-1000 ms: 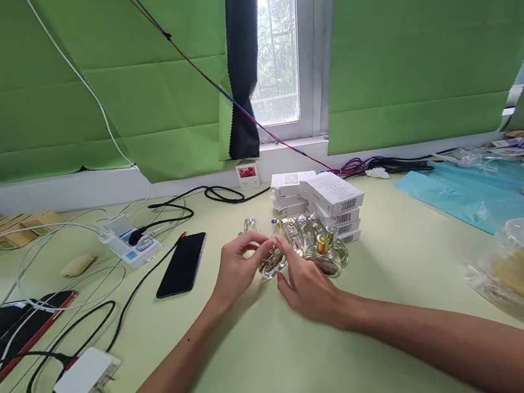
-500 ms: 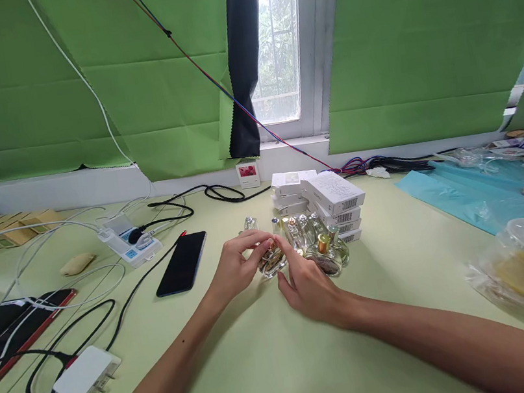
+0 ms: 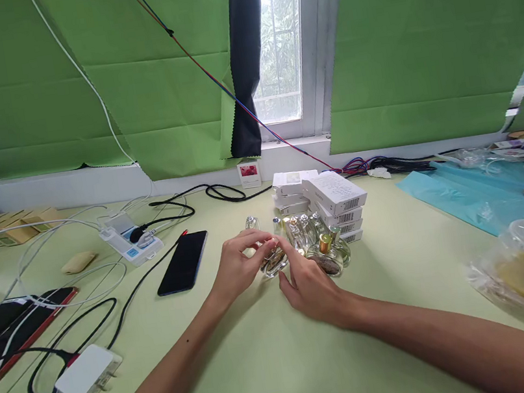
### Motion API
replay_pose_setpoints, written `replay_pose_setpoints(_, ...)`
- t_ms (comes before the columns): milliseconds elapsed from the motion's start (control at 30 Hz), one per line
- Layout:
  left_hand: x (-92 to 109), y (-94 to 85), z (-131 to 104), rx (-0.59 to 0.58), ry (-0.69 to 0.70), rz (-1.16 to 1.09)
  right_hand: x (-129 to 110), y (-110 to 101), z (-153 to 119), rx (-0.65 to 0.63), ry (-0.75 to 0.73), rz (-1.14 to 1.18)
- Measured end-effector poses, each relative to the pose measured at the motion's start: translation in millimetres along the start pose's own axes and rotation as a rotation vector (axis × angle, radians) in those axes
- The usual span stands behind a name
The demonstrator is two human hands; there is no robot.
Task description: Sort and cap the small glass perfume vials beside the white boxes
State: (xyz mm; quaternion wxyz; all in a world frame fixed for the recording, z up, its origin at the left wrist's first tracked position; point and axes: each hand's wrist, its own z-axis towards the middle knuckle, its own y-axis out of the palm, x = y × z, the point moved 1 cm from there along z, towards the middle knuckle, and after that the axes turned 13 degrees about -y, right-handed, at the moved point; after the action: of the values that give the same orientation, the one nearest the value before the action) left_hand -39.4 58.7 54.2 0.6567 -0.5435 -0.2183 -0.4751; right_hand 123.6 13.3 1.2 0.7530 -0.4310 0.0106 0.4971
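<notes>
An oval glass perfume bottle (image 3: 274, 265) is on the bench (image 3: 288, 370), between the two hands and just beyond their fingertips. The left hand (image 3: 238, 263) pinches the top of this bottle with thumb and fingers. The right hand (image 3: 311, 286) is half open: its forefinger extends to the same top, while its thumb is apart, below. Near the right hand sits another bottle with gold cap (image 3: 325, 243).
</notes>
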Motion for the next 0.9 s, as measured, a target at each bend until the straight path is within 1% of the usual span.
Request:
replay_pose_setpoints(133,-0.9,-2.5,2.2,-0.059,0.039,0.027,0.3,-0.3,-0.6,-0.011,0.011,0.014)
replay_pose_setpoints(233,-2.4,-3.5,3.4,-0.071,0.040,0.045,0.7,0.1,-0.7,-0.015,0.011,0.015)
replay_pose_setpoints(367,-3.3,-3.1,2.7,-0.028,0.005,0.048,0.9,1.2,-0.6,-0.006,0.004,0.023)
replay_pose_setpoints(533,-0.2,-2.0,1.3,0.026,0.010,0.036,0.6,1.3,-0.3,-0.013,0.005,0.004)
replay_pose_setpoints(600,0.4,-2.1,1.5,0.011,0.019,0.035,0.6,1.0,-0.1,-0.008,0.006,0.003)
replay_pose_setpoints(767,-0.6,-3.8,2.6,-0.076,0.052,0.052,-0.6,-0.8,0.4,-0.023,0.020,0.015)
replay_pose_setpoints(900,-2.6,-4.5,3.1,-0.067,0.025,0.050,-1.4,-2.1,0.1,-0.024,0.016,0.001)
